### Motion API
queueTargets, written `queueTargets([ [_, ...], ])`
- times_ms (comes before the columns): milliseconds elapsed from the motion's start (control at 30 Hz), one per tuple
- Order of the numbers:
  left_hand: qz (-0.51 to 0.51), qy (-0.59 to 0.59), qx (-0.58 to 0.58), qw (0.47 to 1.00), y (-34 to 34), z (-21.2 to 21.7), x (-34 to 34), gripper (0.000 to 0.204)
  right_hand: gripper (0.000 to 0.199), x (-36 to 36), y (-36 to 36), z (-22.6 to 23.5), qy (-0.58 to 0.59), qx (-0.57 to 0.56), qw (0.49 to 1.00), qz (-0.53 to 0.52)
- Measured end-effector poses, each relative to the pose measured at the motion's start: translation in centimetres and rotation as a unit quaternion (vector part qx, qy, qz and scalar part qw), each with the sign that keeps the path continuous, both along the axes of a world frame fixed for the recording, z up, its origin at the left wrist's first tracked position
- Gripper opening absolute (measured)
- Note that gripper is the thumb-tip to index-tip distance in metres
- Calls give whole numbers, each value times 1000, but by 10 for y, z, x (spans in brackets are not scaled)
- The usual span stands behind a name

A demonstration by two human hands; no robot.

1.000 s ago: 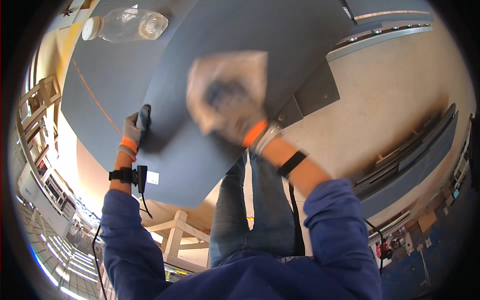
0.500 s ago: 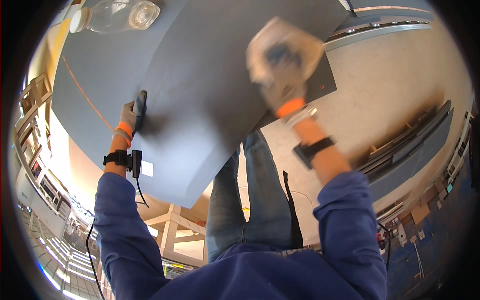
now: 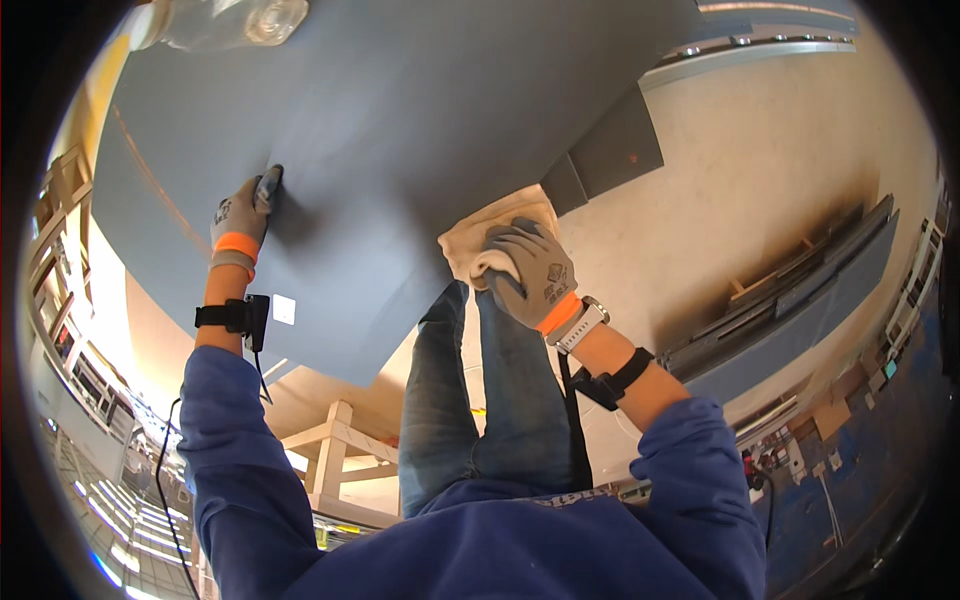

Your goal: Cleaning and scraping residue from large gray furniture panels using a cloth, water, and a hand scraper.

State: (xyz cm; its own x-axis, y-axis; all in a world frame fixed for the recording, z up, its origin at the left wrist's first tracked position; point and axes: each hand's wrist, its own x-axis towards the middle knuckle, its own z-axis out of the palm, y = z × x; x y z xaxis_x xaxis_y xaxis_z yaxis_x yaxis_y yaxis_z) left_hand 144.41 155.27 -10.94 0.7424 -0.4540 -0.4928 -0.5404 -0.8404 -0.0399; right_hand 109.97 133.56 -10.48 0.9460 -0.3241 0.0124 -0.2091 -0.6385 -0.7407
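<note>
My right hand point(image 3: 528, 268), in a grey glove with dark coated fingers, grips a folded cream cloth point(image 3: 490, 222). The cloth lies at the near edge of a large dark grey panel point(image 3: 400, 120), just in front of my legs. My left hand point(image 3: 245, 208), gloved alike with an orange cuff, is at the left part of the panel and casts a shadow there. Its fingers are drawn together; whether anything is between them is hidden. A clear bottle with a white cap point(image 3: 225, 20) lies at the panel's far left, partly cut off by the picture's edge.
A wooden stand point(image 3: 335, 455) is below the panel's near edge. Dark boards point(image 3: 790, 295) lie stacked on the right. A smaller dark piece point(image 3: 615, 150) adjoins the panel's right side. A metal rail point(image 3: 750, 60) runs at the far right.
My right hand has brought the cloth from over the panel's far right down toward me, to the near edge. The left hand has shifted slightly left, its fingers now more curled.
</note>
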Motion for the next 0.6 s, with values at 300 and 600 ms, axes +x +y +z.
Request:
queueTargets([
  [300,184,15,3,983,38,70,-3,48,45,41,44,32,301,348,885,-72],
  [600,508,139,7,850,200,-13,-128,103,47,76,51,23,469,207,857,55],
])
